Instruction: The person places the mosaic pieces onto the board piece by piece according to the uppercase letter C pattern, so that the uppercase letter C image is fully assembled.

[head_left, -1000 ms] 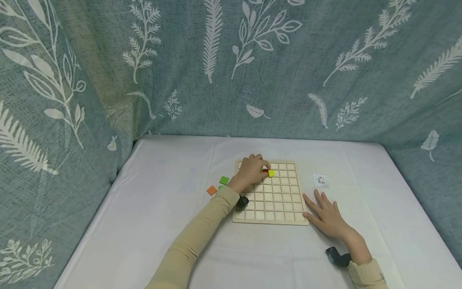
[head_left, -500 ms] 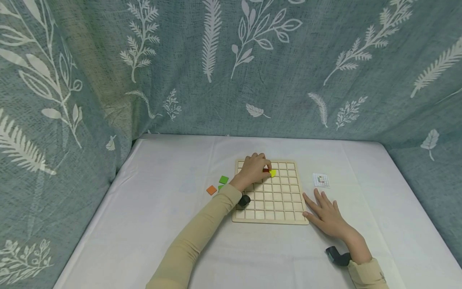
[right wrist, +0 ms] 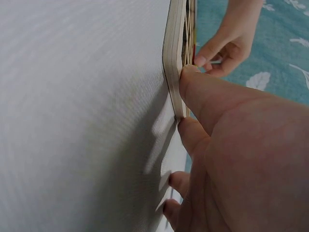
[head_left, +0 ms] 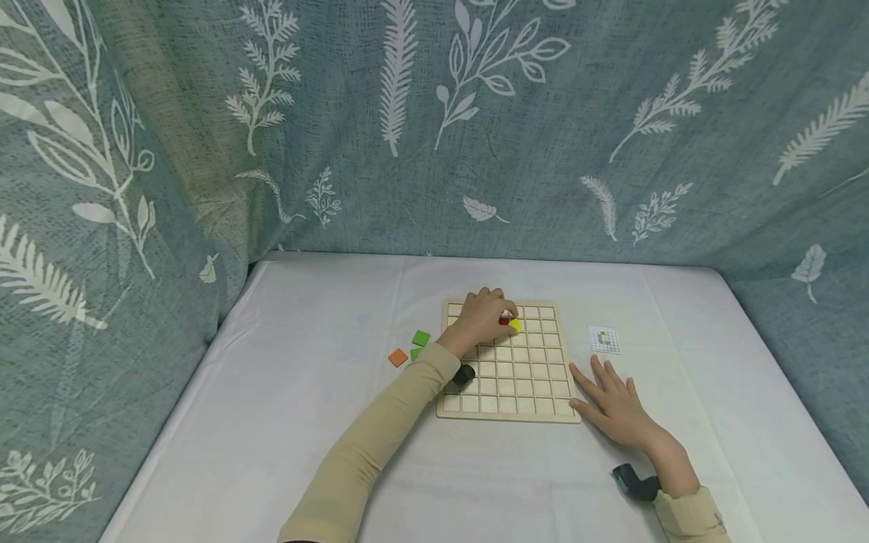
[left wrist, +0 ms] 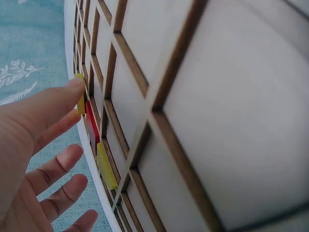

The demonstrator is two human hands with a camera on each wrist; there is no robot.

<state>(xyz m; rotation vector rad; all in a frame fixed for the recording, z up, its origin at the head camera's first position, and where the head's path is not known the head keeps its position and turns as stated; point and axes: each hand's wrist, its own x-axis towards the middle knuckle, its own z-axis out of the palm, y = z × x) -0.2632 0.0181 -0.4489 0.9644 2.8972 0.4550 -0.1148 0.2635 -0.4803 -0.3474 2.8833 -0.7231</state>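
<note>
White tabletop (head_left: 271,362): left hand (head_left: 480,317) pinches yellow tile (head_left: 515,326); right hand (head_left: 614,405) touches board (head_left: 522,370).

place: screened-off tabletop work area | signs: leaf-print drapes (head_left: 407,204) (blue-green), white-covered table (head_left: 285,362) | room: unclear

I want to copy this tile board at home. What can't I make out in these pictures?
Card: head view, pattern too small to read.
Lower green tile: head view, partly behind the left sleeve.
Board: head view, some squares are under the left hand.
Pinched yellow tile: left wrist view, partly behind the left thumb.
</note>
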